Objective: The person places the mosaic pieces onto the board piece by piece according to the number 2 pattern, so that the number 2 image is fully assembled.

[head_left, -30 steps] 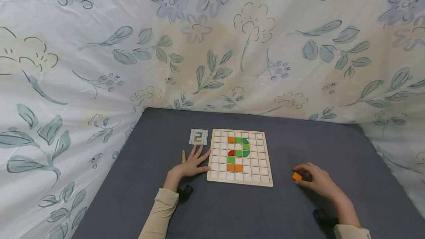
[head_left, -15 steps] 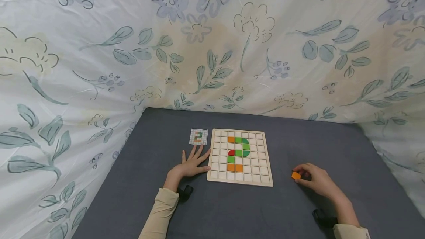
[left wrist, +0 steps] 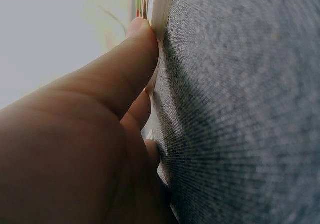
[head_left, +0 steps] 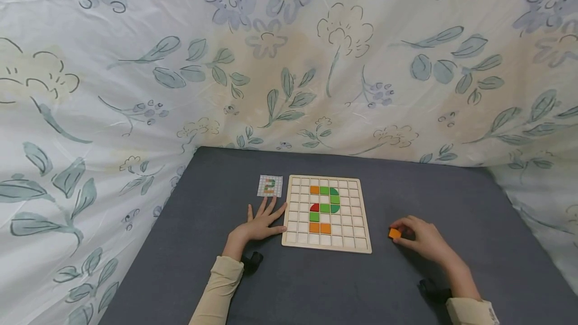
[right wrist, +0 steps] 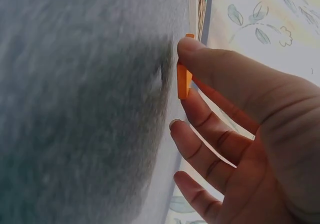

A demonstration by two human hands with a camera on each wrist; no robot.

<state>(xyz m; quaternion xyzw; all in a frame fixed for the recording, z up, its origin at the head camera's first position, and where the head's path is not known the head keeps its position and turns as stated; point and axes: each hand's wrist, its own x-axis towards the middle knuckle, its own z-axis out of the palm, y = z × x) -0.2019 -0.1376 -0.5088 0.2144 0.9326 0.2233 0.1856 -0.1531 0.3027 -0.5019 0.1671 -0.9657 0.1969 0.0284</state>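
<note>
A pale wooden grid board (head_left: 354, 245) lies on the dark grey table, with orange, green and red tiles in some of its squares. Spread flat at its left side is my left hand (head_left: 257, 227), thumb and index fingertip touching the board's edge. In the left wrist view the thumb (left wrist: 135, 59) rests against the wooden rim (left wrist: 162, 4). To the right of the board, my right hand (head_left: 422, 237) pinches an orange square tile (head_left: 395, 233) between thumb and fingers. The right wrist view shows that tile (right wrist: 183, 79) standing edge-on under the thumb tip, just off the cloth.
A small printed card (head_left: 270, 186) with a coloured grid figure lies left of the board, just beyond the left fingertips. A floral curtain (head_left: 289, 64) hangs behind the table (head_left: 316, 290) and along its sides. Each wrist wears a black camera.
My right hand has moved a little left and away from me, toward the board, carrying the orange tile. My left hand and the board have stayed still.
</note>
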